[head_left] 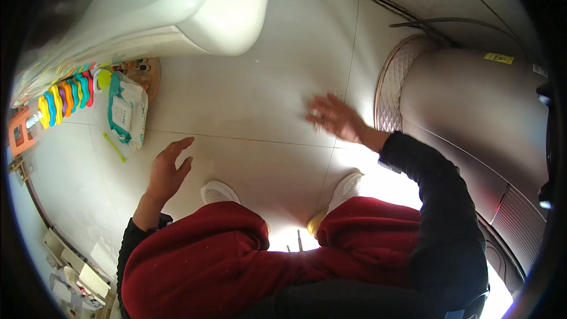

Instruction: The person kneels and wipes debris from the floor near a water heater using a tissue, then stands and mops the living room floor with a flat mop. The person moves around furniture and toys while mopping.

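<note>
My left hand (171,171) is held above the tiled floor (254,94), its fingers apart and holding nothing. My right hand (333,118), slightly blurred, hovers farther forward with fingers spread and nothing visible in them. Nearest my left hand are a white and teal soft package (129,109) and a thin lime-green stick (115,149). Beyond them lie a multicoloured plastic toy (65,98), an orange plastic frame (18,125) and a round wooden board (152,75) with several small pieces on it.
A large white rounded object (227,18) overhangs the upper left. On the right stand a bulky grey-brown rounded object (466,106) and a quilted pad (391,103), with a dark hose (472,20) behind. My white shoes (215,192) are below. Several light items (80,266) lie at lower left.
</note>
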Action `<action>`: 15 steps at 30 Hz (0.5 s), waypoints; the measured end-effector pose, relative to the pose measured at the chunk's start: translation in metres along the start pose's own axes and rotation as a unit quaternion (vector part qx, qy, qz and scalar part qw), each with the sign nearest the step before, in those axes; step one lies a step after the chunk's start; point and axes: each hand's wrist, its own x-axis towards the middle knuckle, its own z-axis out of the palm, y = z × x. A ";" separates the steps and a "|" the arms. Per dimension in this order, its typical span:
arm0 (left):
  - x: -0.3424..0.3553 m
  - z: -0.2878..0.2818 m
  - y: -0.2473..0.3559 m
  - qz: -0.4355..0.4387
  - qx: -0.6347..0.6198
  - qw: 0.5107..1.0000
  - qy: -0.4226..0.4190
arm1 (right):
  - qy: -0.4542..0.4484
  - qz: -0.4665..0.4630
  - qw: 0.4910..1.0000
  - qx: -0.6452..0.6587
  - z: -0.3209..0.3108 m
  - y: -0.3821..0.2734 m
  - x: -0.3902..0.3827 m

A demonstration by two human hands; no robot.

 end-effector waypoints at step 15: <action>0.018 0.006 0.003 0.081 0.018 0.997 -0.009 | 0.279 0.188 0.930 0.150 -0.022 0.034 0.052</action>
